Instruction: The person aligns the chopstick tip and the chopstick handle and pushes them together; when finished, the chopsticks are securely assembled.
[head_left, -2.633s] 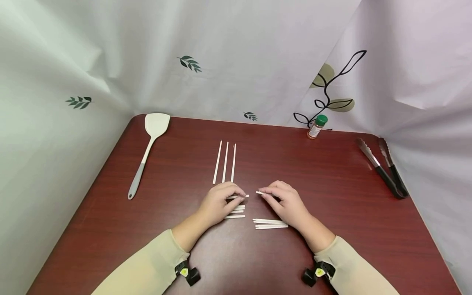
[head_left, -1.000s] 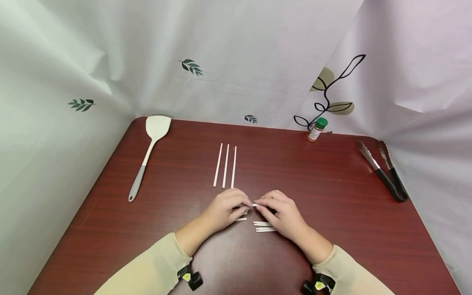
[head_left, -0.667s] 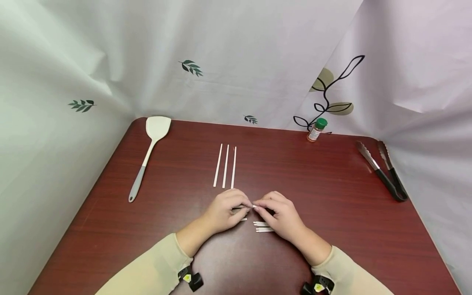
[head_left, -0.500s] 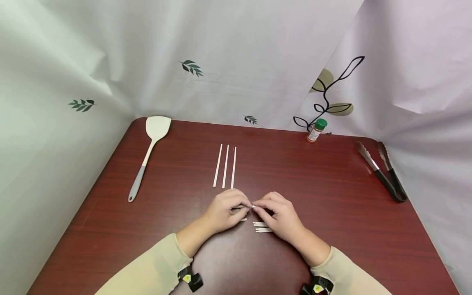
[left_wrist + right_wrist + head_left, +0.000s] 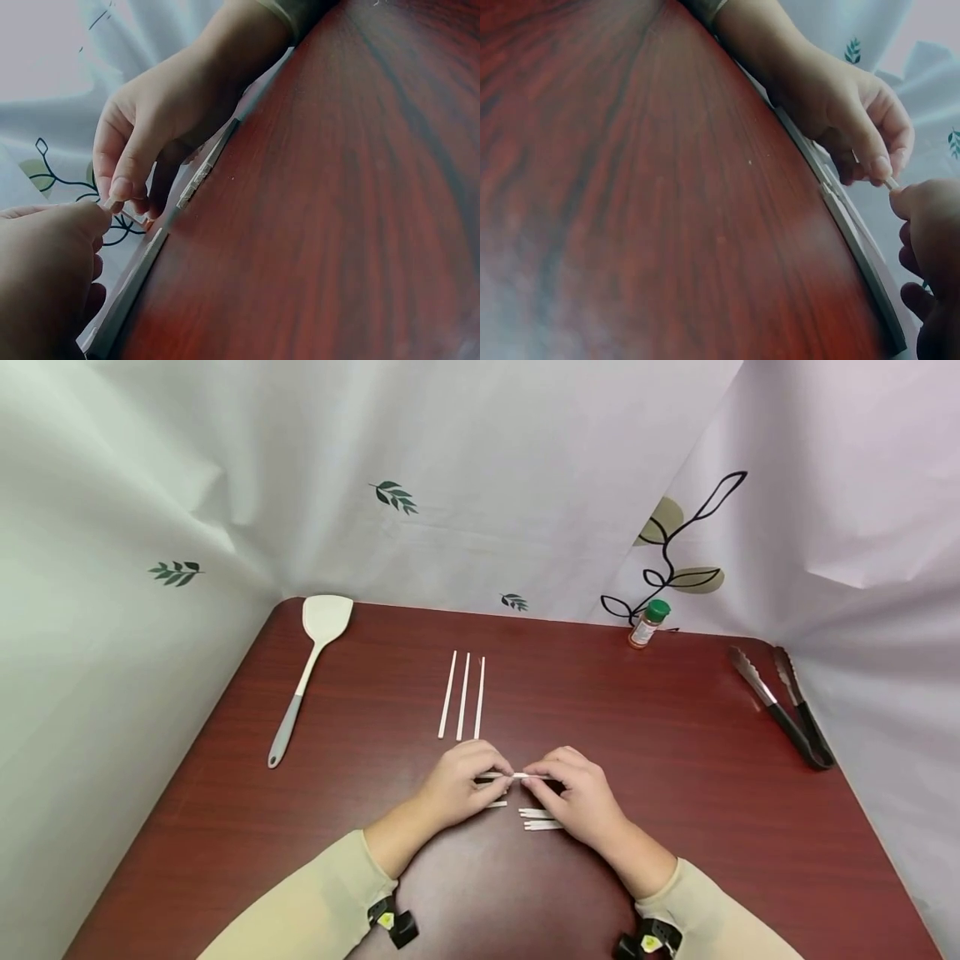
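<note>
My left hand [image 5: 461,783] pinches a thin white stick [image 5: 489,775] between thumb and fingers, just above the table. Facing it, my right hand [image 5: 579,792] pinches another white stick [image 5: 538,777]. Between the fingertips the two sticks meet end to end in one line; the joint itself is too small to make out. Under the left hand lies a further stick [image 5: 497,804], mostly covered. Several short sticks [image 5: 543,826] with narrow tips lie partly below the right hand. In the left wrist view the stick end [image 5: 111,202] shows between both thumbs.
Three longer white sticks [image 5: 462,697] lie side by side beyond the left hand. A white spatula [image 5: 304,670] with a grey handle lies at the left. A green-capped spice jar [image 5: 648,624] stands at the back, and black-handled tongs [image 5: 787,710] lie at the far right.
Both hands have come together from apart, and the stick ends now meet. Since half a second ago the fingertips have parted slightly, showing more of the stick between them.
</note>
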Tool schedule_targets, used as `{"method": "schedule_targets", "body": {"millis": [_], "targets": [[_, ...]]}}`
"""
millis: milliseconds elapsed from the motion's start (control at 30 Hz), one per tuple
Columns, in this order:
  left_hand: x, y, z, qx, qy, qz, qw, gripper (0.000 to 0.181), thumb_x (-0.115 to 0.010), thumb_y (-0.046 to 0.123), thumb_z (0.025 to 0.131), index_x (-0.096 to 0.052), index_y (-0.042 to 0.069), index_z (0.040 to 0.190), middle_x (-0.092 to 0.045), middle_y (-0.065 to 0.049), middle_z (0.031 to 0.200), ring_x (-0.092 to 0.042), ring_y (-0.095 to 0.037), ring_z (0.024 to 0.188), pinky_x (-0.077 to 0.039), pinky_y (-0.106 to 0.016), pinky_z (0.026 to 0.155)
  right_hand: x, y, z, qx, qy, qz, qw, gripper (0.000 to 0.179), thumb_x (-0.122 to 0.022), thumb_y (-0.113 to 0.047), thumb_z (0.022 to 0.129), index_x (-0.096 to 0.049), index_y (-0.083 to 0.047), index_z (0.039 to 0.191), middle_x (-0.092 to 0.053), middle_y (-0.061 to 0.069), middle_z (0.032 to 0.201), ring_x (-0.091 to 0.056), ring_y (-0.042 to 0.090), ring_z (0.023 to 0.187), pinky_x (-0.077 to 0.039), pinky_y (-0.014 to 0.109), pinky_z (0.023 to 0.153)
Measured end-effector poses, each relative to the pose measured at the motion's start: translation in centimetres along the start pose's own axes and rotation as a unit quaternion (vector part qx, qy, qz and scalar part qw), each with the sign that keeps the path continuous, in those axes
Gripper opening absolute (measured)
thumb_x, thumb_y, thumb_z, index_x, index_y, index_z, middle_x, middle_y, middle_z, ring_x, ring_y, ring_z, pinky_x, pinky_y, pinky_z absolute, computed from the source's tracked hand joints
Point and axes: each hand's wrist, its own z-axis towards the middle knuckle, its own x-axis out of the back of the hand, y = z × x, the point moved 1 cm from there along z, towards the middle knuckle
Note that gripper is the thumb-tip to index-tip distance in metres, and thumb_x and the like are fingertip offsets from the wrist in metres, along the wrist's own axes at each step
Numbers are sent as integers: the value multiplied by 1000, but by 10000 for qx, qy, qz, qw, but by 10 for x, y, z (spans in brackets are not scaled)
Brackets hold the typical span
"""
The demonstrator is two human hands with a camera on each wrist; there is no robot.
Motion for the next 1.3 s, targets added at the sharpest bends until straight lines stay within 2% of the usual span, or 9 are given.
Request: {"method": "schedule_targets", "body": {"millis": [133,300,433,533,700,867,1033,1200,1300], "targets": [[1,-2,-2,68,26,71,9999,2,-77,13,96,-78,11,96,-72,4,91,-67,-12,84,-55,-29,79,1,3,-1,-139,41,-117,9998,18,-89,-4,84,-83,-12,98,-73,-7,90,-65,14,84,-51,26,75],[4,-2,-5,241,71,164,9995,7,-79,6,91,-77,11,96,-72,2,91,-67,-13,85,-55,-29,78,6,8,-1,-351,211,-406,9983,19,-92,-8,81,-82,-16,94,-73,-10,88,-64,14,82,-50,27,73],[6,-1,-6,423,97,150,9989,7,-79,6,91,-77,11,95,-73,1,92,-68,-14,87,-56,-30,80,12,14,0,-825,393,-692,9934,20,-96,-15,78,-81,-17,91,-71,-12,85,-62,10,77,-48,23,69],[7,-1,-6,517,54,120,9986,9,-80,4,91,-77,11,96,-73,0,94,-69,-14,89,-56,-30,82,20,21,2,-1324,473,-788,9869,22,-98,-17,77,-81,-15,91,-70,-9,84,-61,11,74,-47,20,67],[6,0,-5,405,-56,9,9992,13,-79,0,91,-78,9,99,-75,-1,99,-70,-14,92,-56,-27,82,30,29,7,-1808,559,-760,9790,27,-99,-15,75,-82,-10,94,-71,-1,85,-64,17,73,-49,19,68],[6,0,-4,54,-122,10,9999,20,-74,-6,88,-80,7,102,-78,-5,110,-75,-17,103,-57,-26,90,37,41,14,-1871,553,-581,9791,29,-99,-11,75,-83,-7,98,-71,2,89,-66,20,74,-51,18,68],[8,1,-4,-177,-366,-64,9992,29,-72,-8,86,-81,3,112,-77,-9,122,-74,-20,113,-57,-27,95,44,54,27,-1800,444,-460,9816,37,-99,-8,73,-83,-4,106,-71,4,94,-67,21,75,-50,14,69],[10,3,-4,-294,-664,-102,9973,31,-75,-5,90,-78,-2,121,-74,-13,130,-71,-23,122,-54,-31,103,47,66,40,-1550,66,-391,9871,42,-99,-9,73,-83,-3,111,-73,4,100,-65,21,78,-48,16,71],[11,3,-5,-220,-798,44,9966,31,-78,0,93,-77,-1,124,-73,-13,133,-69,-23,125,-52,-32,107,47,71,49,-1330,-219,-325,9903,42,-98,-8,75,-82,-2,113,-74,4,103,-65,20,79,-49,18,71]]}}
